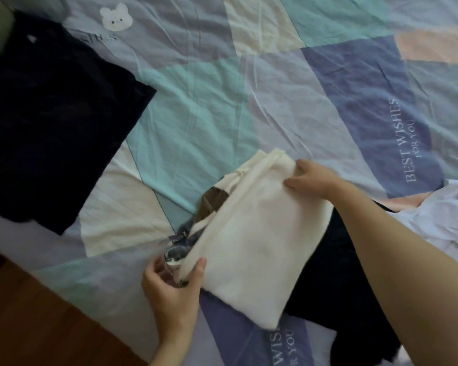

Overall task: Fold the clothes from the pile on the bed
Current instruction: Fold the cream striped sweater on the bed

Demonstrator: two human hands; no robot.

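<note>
While the cream garment [251, 233] lay folded into a rectangle near the bed's [196, 101] near edge, the person's left hand [169, 283] pinched its lower left corner, thumb on top, fingers curled beneath the printed part. Her right hand [311, 178] gripped the far right corner, fingers closed on the cloth. A dark folded garment [53, 128] rested at left, well apart. Another dark piece [336, 286] lay under the cream one, beside crumpled white clothes [444, 215].

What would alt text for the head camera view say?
Two hands, left and right, grip opposite ends of a folded cream garment over a patchwork bedsheet. A dark shirt lies flat at left.
</note>
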